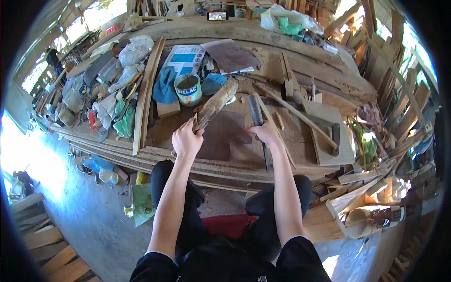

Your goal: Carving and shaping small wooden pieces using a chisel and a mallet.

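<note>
Head view: your left hand (187,139) is wrapped around the near end of a rough wood chunk (215,105), fingers clamped on it, and the chunk lies tilted on the bench (300,141), running up and away toward the paint can (188,89). Your right hand (265,133) is closed on a long dark blade (256,112), flat end pointing away from you. Just beside the can sits a blue rag (165,86). A wooden mallet (305,120) lies off to the right.

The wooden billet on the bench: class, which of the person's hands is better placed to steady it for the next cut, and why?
Left. The left hand already grips the wooden billet's near end, while the right hand is occupied with the long dark blade.
</note>
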`<state>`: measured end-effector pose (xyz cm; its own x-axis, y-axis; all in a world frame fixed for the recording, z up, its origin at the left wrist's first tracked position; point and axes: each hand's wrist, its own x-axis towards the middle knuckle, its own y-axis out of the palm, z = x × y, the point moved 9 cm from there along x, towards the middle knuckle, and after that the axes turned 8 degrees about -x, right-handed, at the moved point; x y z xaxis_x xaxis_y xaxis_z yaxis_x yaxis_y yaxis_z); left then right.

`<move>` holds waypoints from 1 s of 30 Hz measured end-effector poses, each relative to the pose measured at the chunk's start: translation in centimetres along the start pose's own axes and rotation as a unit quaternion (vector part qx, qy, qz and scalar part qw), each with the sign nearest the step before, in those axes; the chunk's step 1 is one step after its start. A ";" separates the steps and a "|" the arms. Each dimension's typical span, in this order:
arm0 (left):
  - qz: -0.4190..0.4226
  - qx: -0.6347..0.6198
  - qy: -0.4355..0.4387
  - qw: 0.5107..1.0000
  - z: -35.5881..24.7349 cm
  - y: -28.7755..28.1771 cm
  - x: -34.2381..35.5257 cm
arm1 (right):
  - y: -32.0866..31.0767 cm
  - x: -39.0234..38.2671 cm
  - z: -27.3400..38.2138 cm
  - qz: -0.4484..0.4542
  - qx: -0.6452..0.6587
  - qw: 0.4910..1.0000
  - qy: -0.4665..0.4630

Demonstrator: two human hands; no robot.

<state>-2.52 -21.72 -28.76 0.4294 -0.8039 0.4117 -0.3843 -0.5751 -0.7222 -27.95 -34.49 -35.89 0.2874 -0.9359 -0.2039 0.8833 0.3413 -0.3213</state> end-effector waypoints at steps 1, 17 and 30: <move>-0.027 0.023 0.024 0.999 0.0 -0.3 0.0 | -0.3 0.1 -0.7 -0.012 -0.109 0.993 0.044; 0.057 -0.169 -0.151 0.972 6.2 0.4 2.6 | 12.3 -9.8 2.0 0.050 -0.584 0.751 -0.303; -0.020 -0.060 0.016 0.998 0.1 2.2 0.4 | 3.5 -13.1 11.5 -0.036 -0.525 0.647 -0.552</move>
<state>-3.13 -23.34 -30.24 0.4203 -0.7832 0.4582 -0.4627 -0.6194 -0.6343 -24.30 -22.07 -23.72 0.8607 -0.2462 0.4456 0.3381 -0.3779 -0.8619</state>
